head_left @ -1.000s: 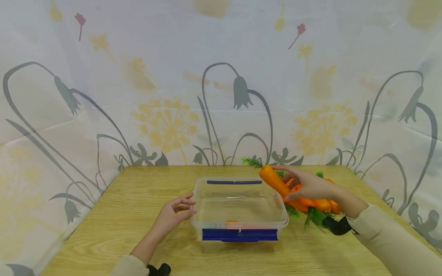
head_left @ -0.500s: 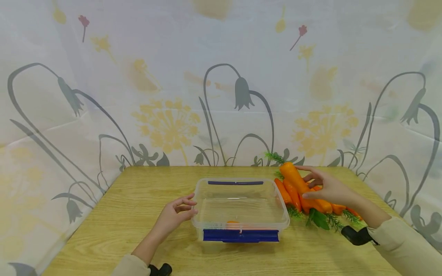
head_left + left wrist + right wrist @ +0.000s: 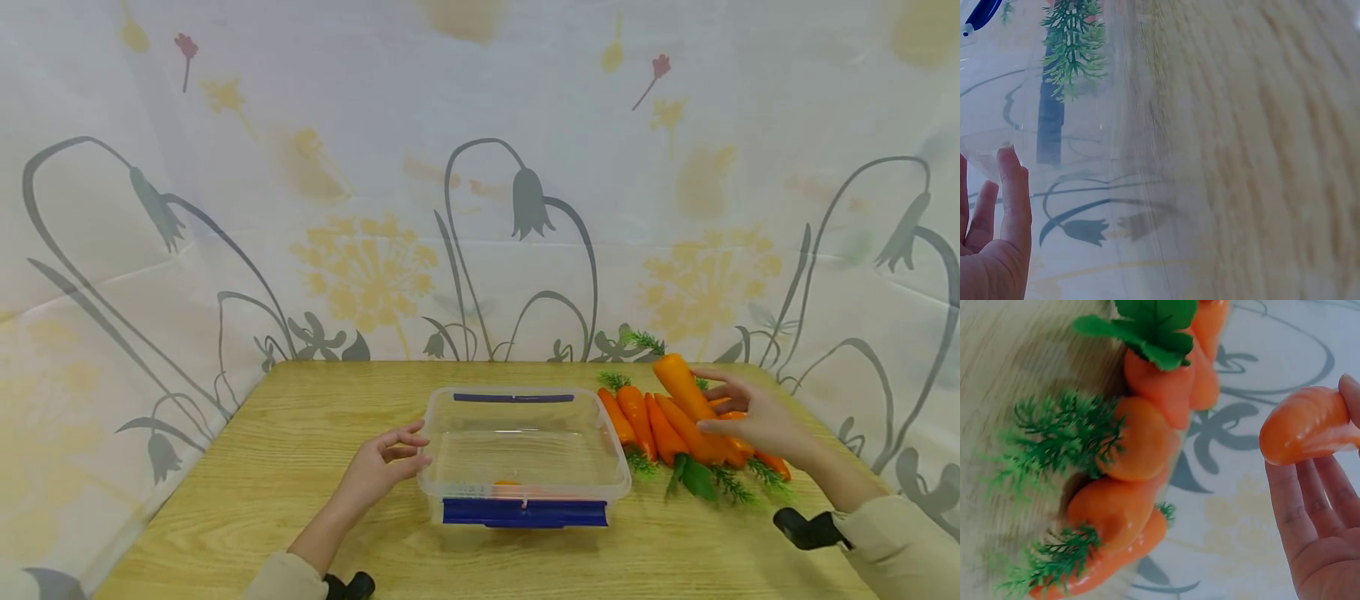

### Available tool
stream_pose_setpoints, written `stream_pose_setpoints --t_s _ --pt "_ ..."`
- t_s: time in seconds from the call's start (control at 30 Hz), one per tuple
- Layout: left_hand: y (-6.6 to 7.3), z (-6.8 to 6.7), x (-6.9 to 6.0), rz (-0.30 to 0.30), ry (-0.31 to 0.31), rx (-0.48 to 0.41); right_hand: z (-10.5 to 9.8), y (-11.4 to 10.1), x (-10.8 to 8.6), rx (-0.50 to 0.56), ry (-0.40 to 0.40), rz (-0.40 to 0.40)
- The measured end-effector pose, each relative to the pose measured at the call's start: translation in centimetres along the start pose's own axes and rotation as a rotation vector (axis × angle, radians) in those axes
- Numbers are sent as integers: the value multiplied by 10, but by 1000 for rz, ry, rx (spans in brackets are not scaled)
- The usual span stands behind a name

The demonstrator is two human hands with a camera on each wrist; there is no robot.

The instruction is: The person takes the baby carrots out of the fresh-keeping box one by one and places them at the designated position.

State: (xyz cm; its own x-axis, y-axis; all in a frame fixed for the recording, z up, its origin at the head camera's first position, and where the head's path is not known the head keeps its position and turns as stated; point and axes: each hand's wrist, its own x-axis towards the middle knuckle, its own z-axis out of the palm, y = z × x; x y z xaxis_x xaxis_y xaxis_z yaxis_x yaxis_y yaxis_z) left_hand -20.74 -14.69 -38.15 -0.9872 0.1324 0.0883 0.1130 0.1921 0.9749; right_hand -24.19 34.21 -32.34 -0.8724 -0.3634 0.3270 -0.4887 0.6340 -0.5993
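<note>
My right hand [image 3: 757, 425] holds an orange carrot [image 3: 681, 385] with a feathery green top, raised and tilted above a pile of carrots [image 3: 637, 417]. In the right wrist view, thumb and fingers pinch that carrot [image 3: 1304, 425] from two sides. My left hand [image 3: 378, 468] is at the left rim of a clear plastic box [image 3: 618, 483], its fingers loosely bent and the tips touching or very near the rim. A bit of orange [image 3: 507, 483] shows inside the box near its front wall. Through clear plastic in the left wrist view, green carrot leaves [image 3: 1075, 53] are visible.
Blue latches [image 3: 525, 512] sit along the box's front and back edges. Broad green leaves [image 3: 693, 477] lie at the front of the carrot pile, right of the box. A flower-printed cloth [image 3: 480, 250] hangs behind the wooden table [image 3: 315, 400].
My right hand has moved rightward with the carrot, from beside the box's right rim to over the pile, uncovering more of the piled carrots. The left hand and the box have stayed put.
</note>
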Motion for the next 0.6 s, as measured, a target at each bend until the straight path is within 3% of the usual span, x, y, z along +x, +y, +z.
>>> stream_pose_setpoints --t_s 0.6 --pt "-2 -1 0 6 -11 -12 -26 68 -22 -71 58 195"
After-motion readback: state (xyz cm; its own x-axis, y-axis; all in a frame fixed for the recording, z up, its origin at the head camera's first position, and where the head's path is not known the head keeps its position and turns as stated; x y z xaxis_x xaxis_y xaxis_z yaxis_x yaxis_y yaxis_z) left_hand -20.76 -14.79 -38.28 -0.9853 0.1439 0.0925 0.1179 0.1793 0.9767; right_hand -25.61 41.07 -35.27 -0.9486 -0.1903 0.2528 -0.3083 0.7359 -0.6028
